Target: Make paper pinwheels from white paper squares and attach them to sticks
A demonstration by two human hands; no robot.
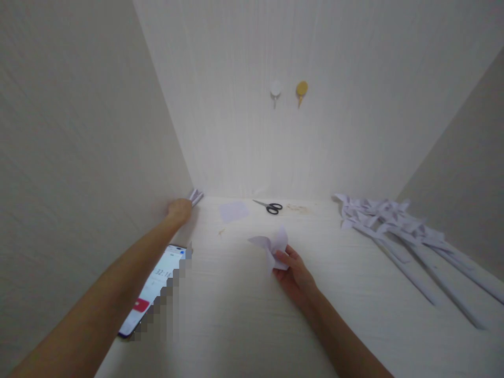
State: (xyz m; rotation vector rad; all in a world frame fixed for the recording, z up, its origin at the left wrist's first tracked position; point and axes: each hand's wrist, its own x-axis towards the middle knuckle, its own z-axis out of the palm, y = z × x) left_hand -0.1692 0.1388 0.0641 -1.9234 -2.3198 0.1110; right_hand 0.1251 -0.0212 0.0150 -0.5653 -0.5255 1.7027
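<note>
My right hand point(295, 273) pinches a white paper pinwheel point(271, 249), its curled blades standing up above the fingers in the middle of the table. Far to the left, at the back corner by the side wall, my left hand point(180, 210) is closed on rolled white paper sticks point(196, 197); their ends stick out past the hand, and most of its fingers are hidden. Between the two hands, further back, a flat square of white paper point(233, 211) lies on the tabletop.
Black-handled scissors point(271, 207) lie near the back wall. Several finished paper pinwheels on sticks point(388, 220) are heaped at the right. A phone with a lit screen point(157, 283) lies under my left forearm. White point(275, 89) and yellow hooks point(302, 88) are on the back wall.
</note>
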